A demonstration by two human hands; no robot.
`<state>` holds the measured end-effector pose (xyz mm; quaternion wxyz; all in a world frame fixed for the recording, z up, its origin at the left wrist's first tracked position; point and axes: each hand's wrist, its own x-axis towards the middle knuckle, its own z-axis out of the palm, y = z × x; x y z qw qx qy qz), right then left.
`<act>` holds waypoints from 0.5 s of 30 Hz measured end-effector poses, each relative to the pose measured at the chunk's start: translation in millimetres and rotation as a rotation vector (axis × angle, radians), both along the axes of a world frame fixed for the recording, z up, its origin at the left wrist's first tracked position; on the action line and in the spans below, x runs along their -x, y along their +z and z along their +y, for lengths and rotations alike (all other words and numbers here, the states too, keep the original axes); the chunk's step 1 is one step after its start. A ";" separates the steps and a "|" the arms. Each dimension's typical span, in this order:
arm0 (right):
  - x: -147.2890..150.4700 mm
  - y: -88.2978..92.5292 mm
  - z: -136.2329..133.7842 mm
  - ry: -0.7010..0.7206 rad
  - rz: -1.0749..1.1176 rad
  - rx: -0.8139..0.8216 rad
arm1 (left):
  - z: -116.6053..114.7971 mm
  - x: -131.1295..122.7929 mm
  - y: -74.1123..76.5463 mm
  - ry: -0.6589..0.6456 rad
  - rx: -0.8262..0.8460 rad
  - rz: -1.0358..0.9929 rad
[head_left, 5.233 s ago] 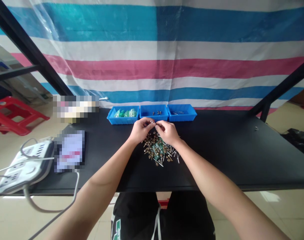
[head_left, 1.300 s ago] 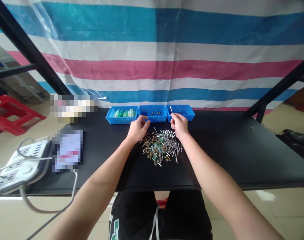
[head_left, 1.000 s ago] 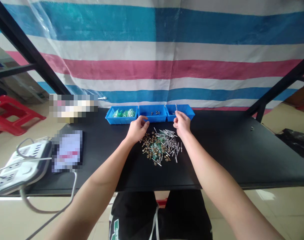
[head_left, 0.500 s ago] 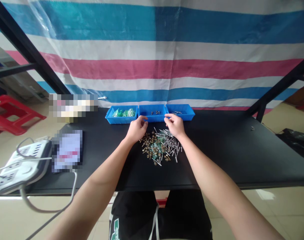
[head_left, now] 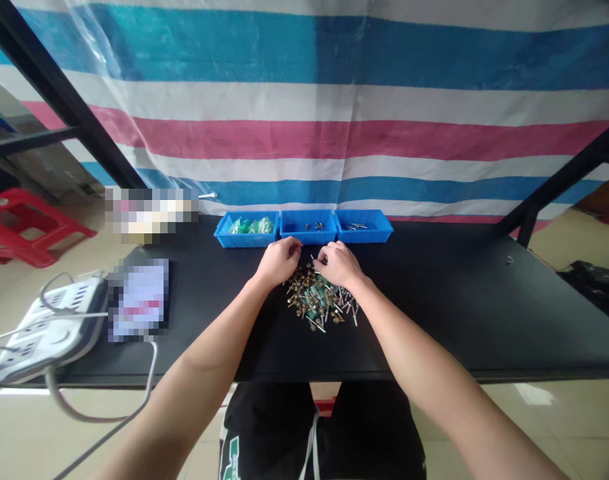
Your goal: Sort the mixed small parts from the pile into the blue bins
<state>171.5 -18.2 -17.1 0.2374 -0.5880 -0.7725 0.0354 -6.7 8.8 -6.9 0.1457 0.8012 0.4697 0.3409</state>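
Observation:
A mixed pile of brass-coloured screws (head_left: 298, 293) and silver pop rivets (head_left: 348, 300), with green plastic packets (head_left: 311, 301) among them, lies on the black table. At its upper left edge is my left hand (head_left: 279, 260), its fingers curled together; anything between the fingertips is hidden. My right hand (head_left: 339, 265) reaches over the top of the pile with fingers bent inward, close to a thin upright silver pin. What its fingertips hold, if anything, I cannot make out.
Three blue bins stand behind the pile: the left bin (head_left: 221, 235) with green packets, the middle bin (head_left: 289, 230) with a few screws, the right bin (head_left: 384, 233) with a few rivets. A white power strip (head_left: 59, 327) with cables sits at left. A small metal piece (head_left: 509, 260) lies far right.
My right hand has moved left and down from beside the right bin onto the top of the pile, and its fingers have curled. My left hand has shifted slightly right and down.

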 end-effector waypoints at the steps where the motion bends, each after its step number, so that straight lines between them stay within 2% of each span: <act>1: 0.9 0.6 -0.5 -0.016 -0.019 0.011 | 0.0 -0.2 0.0 -0.006 -0.003 0.004; 7: 4.7 3.5 -1.0 -0.091 -0.081 0.118 | -0.4 -0.9 0.2 -0.028 -0.010 0.034; 15: 9.1 -3.0 2.7 -0.054 -0.055 0.134 | 0.8 -0.4 -1.7 -0.051 -0.024 0.036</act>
